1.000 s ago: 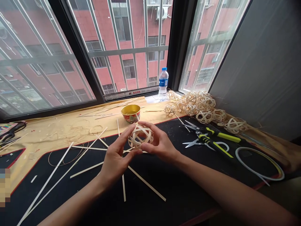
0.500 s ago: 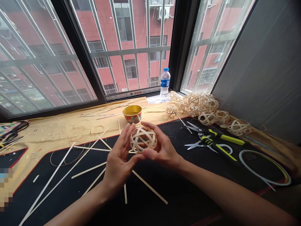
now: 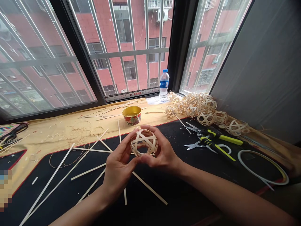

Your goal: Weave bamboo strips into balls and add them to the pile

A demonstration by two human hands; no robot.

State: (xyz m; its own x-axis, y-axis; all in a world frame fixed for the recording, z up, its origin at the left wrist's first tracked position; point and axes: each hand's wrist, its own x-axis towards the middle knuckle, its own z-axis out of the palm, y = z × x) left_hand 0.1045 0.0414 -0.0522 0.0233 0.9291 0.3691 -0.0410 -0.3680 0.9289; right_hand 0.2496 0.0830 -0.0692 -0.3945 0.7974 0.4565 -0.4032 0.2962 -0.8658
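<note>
A wide window [image 3: 82, 62] with steel security bars dominates the room, and a red-brick apartment block [image 3: 138, 72] is seen through it. To the right of the window, a grey curtain [image 3: 256, 62] is hung. Below the window, a sill is covered with tan paper [image 3: 54, 131], on which fine shavings are scattered. A plastic water bottle [image 3: 164, 85] is stood against the window, and a gold-lined bowl [image 3: 131, 114] is placed just left of it. A heap of finished woven balls [image 3: 202, 108] is gathered below the window's right side.

Nearer, below the window, a black cutting mat [image 3: 178, 131] is laid, with long pale strips [image 3: 47, 184] strewn across its left side. Two pairs of yellow-handled scissors [image 3: 202, 138] and a coiled strip [image 3: 258, 177] are placed on its right side.

An open-weave ball [image 3: 144, 142] is held above the mat, below the window. It is cradled by the left hand [image 3: 118, 169] and the right hand [image 3: 162, 153]: the left fingers [image 3: 123, 147] and right fingers [image 3: 150, 128] are curled around it, gripping it from both sides.
</note>
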